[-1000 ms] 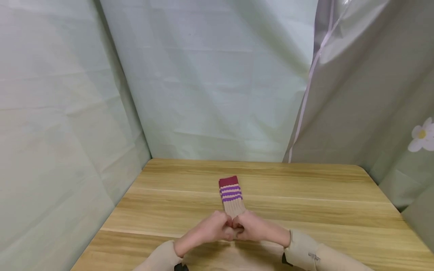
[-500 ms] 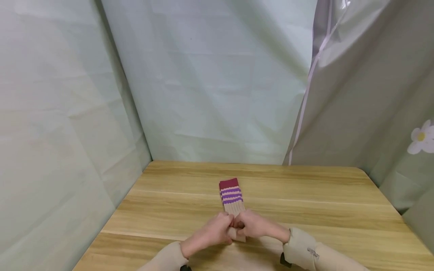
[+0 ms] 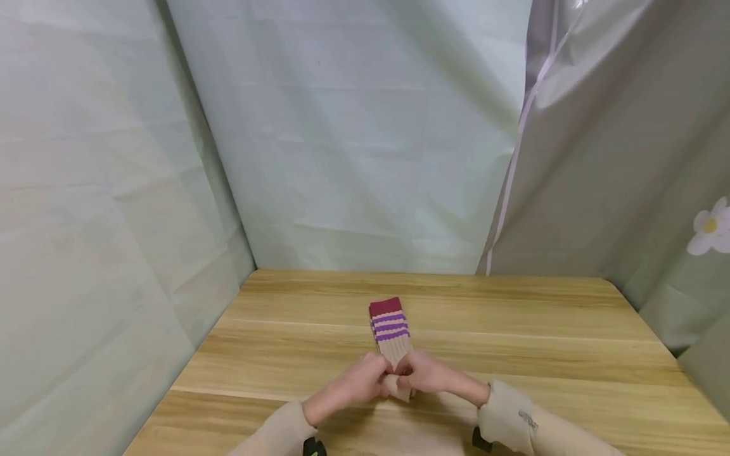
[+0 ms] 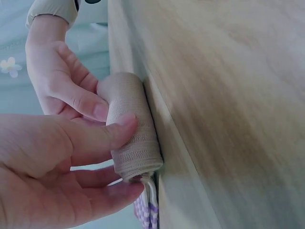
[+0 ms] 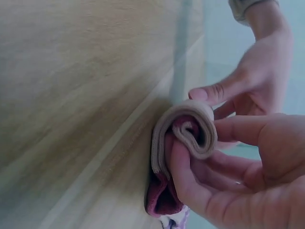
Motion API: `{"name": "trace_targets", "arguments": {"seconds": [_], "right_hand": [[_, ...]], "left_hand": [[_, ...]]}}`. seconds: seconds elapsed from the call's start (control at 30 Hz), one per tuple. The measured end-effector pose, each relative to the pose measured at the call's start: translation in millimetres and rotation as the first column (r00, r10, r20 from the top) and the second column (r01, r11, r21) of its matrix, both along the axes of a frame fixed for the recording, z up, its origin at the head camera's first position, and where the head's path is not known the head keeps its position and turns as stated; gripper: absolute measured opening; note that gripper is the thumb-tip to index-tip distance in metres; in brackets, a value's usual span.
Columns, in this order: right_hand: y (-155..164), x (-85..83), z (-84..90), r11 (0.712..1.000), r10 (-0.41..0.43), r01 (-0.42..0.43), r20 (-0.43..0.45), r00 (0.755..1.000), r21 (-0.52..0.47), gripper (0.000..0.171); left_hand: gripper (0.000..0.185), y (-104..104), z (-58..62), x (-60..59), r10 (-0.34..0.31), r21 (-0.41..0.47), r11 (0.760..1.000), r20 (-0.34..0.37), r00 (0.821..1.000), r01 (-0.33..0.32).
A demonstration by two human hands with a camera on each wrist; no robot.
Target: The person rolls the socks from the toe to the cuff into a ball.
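Note:
A pair of beige ribbed socks [image 3: 393, 349] lies stacked on the table, its maroon cuffs and purple stripes pointing away from me. The near end is wound into a thick roll [image 4: 136, 129]; from the right wrist view its spiral end shows, with some maroon inside. My left hand [image 3: 365, 379] grips the roll at one end, thumb on top and fingers beneath. At the other end my right hand [image 3: 426, 372] holds it, with one finger [image 5: 181, 164] tucked between the roll and the flat part. In the head view the hands cover part of the roll.
The wooden table [image 3: 513, 335] stretches out around the socks. Pale cloth sheets [image 3: 365, 158] hang behind it and at the left, and a grey sheet with a white flower [image 3: 710, 227] hangs at the right.
Earlier the hands were close together and hid most of the near end. The roll now shows more between and below them, and the fingers have shifted slightly on it. The striped cuffs stay in place.

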State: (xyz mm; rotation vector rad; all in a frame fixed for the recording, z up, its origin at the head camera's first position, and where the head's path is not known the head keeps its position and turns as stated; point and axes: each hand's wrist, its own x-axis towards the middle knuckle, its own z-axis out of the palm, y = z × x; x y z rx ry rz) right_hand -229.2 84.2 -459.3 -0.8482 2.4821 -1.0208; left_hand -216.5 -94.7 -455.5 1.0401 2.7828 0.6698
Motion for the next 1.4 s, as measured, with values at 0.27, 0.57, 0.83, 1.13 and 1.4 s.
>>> {"name": "trace_targets", "arguments": {"seconds": [0.27, 0.57, 0.83, 1.13, 1.4], "right_hand": [[-2.9, 11.1, -2.8, 0.999, -0.051, 0.046, -0.341, 0.939, -0.022, 0.003], [-1.4, 16.2, -6.4, 0.996, 0.051, 0.000, -0.588, 0.808, 0.086, 0.021], [-0.4, 15.8, -6.1, 0.956, 0.153, 0.015, -0.544, 0.825, 0.292, 0.039], [-0.8, 4.8, 0.6, 0.955, 0.178, -0.045, -0.446, 0.877, 0.292, 0.029], [1.1, -3.1, 3.4, 0.969, 0.155, -0.085, -0.297, 0.942, 0.234, 0.015]], "left_hand": [[0.005, 2.4, 2.3, 1.0, -0.022, -0.081, 0.997, -0.116, 0.993, 0.013], [0.021, 6.2, 4.5, -0.5, 0.017, -0.288, 0.957, -0.016, 1.000, -0.021], [0.032, 3.7, 4.8, -7.4, -0.057, -0.137, 0.988, 0.139, 0.989, 0.076], [0.009, 0.5, 3.0, -9.3, 0.066, -0.006, 0.998, 0.270, 0.961, -0.067], [0.010, 0.4, -2.3, -9.0, 0.097, 0.181, 0.975, 0.169, 0.981, -0.128]]}}
